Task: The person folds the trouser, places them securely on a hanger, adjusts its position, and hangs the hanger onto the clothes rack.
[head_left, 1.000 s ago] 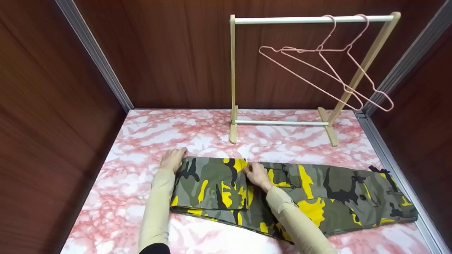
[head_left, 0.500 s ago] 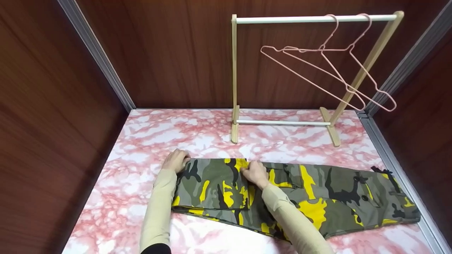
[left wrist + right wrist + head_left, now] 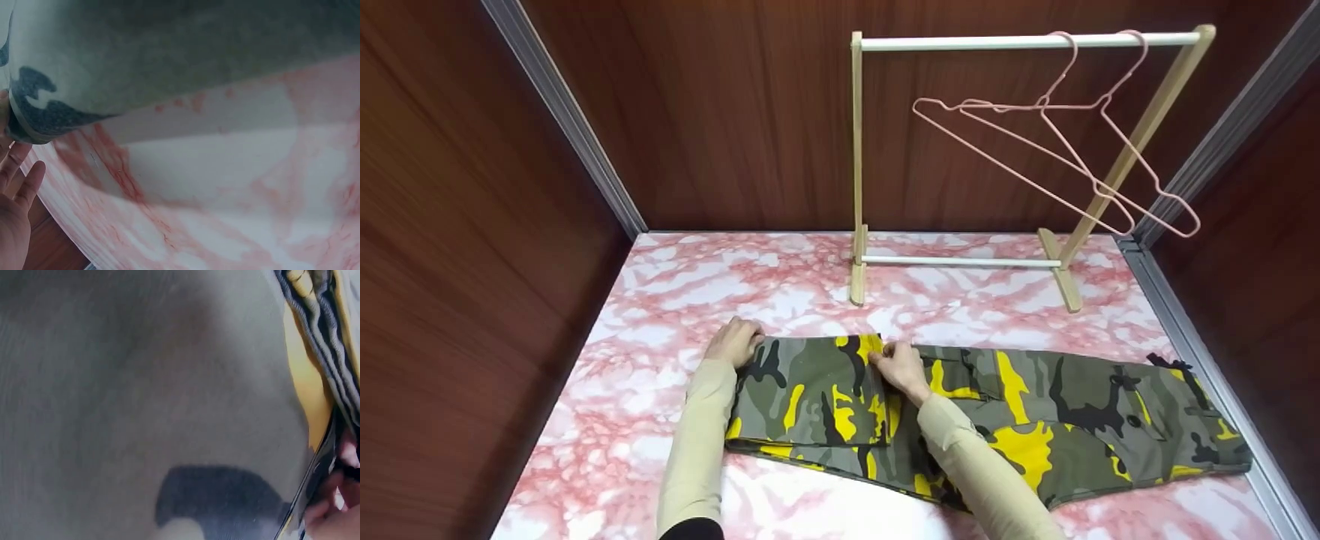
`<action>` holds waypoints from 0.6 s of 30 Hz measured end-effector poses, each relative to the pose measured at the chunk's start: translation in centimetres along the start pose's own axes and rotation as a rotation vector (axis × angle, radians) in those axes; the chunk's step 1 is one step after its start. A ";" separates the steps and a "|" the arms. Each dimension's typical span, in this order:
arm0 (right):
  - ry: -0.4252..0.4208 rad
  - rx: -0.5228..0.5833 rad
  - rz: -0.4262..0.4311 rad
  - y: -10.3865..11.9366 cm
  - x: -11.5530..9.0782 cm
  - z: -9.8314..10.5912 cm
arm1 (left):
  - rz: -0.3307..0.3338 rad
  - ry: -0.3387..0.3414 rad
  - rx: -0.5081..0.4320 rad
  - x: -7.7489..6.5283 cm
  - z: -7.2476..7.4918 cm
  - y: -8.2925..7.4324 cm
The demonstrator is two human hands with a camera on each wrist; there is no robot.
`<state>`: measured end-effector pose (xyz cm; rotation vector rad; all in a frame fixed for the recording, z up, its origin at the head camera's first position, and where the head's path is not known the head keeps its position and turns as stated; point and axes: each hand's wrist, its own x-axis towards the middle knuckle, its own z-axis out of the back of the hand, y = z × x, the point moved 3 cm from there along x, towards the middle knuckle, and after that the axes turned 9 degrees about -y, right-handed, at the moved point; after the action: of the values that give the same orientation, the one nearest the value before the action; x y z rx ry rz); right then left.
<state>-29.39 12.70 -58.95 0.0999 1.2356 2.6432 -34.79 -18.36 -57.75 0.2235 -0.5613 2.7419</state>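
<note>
Camouflage pants [image 3: 1065, 420] in grey, olive, black and yellow lie flat across the table, with the leg ends folded back over the legs at the left. My left hand [image 3: 733, 343] grips the far left corner of that fold. The left wrist view shows its fingers [image 3: 28, 183] at the cloth's corner, some spread below it. At the far corner of the folded-over hem, my right hand [image 3: 904, 370] pinches the edge between thumb and fingers. Stacked fabric edges run beside the right hand's fingers [image 3: 323, 509] in the right wrist view, partly cut off by the frame.
Behind the pants stands a small rack [image 3: 857, 165] of pale wood with white bars. Two pink wire hangers [image 3: 1012, 169] hang from its top bar. The pink-and-white marbled table [image 3: 682, 277] is enclosed by dark wood panels [image 3: 720, 120] and metal corner posts.
My right hand has shifted slightly left along with the pinched hem corner, which stands a little higher. The left hand stays at the fold's corner.
</note>
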 end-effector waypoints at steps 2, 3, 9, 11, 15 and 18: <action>0.007 0.068 -0.033 0.1 0.1 0.0 | -0.004 0.008 -0.006 0.0 0.0 0.0; 0.018 0.111 -0.058 0.2 0.2 0.0 | -0.005 0.010 -0.009 0.1 0.0 -0.1; 0.203 0.568 -0.271 0.6 0.3 -0.7 | 0.034 0.019 -0.020 -0.1 0.1 -0.3; 0.280 0.715 -0.347 0.6 0.2 -1.1 | 0.046 0.026 -0.031 -0.1 0.2 -0.3; 0.344 0.839 -0.413 0.6 0.2 -1.9 | 0.036 0.029 -0.064 -0.1 0.1 -0.4; 0.293 0.836 -0.374 0.5 0.2 -2.1 | -0.003 0.030 -0.094 0.0 0.0 -0.5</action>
<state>-29.98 10.87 -59.98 -0.3600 2.1296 1.7268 -34.62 -17.90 -57.53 0.1603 -0.6796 2.7033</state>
